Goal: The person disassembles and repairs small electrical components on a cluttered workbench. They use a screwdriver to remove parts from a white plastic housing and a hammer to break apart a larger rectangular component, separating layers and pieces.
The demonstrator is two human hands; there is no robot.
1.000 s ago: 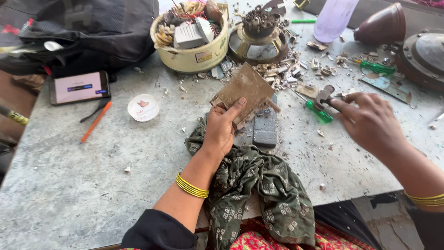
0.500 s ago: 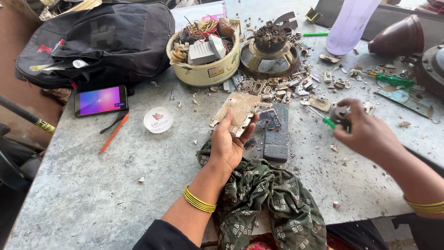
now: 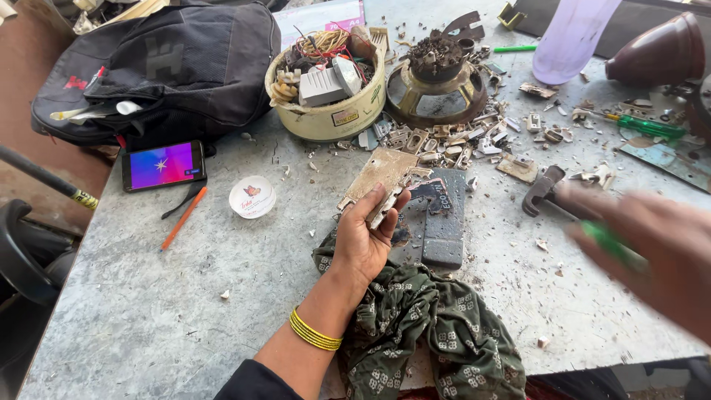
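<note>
Your left hand (image 3: 364, 241) grips a worn tan plate (image 3: 383, 180) tilted above the table (image 3: 133, 311), just left of a dark block (image 3: 444, 218), while your blurred right hand (image 3: 655, 248) at the right closes around a green-handled tool (image 3: 611, 244).

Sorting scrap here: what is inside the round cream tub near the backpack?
The cream tub holds a grey plastic block, tangled wires and small scrap parts. Whatever lies beneath that pile is hidden.
</note>
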